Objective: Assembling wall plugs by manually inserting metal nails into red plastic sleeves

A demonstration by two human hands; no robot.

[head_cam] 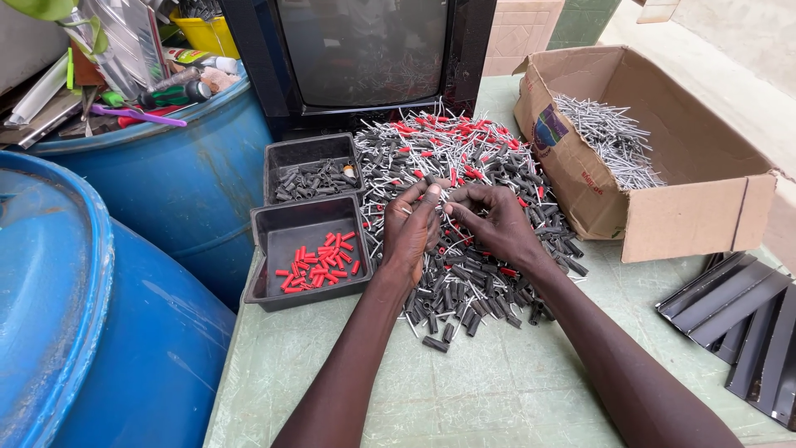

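Note:
A big pile of small black and red plastic sleeves on metal pins (464, 166) covers the middle of the green table (497, 390). Both my hands hover over its near part. My left hand (412, 231) pinches a small black sleeved pin between thumb and fingers. My right hand (497, 224) meets it fingertip to fingertip and grips the same small piece. Left of my hands a black tray (278, 286) holds loose red sleeves (322, 261). Behind it a second black tray (282, 162) holds black sleeves.
A cardboard box (688, 207) with bare metal pins (613, 137) stands at the right. A dark television (365, 58) stands behind the pile. Two blue barrels (166, 182) crowd the left side. Black flat trays (746, 323) lie stacked at the far right.

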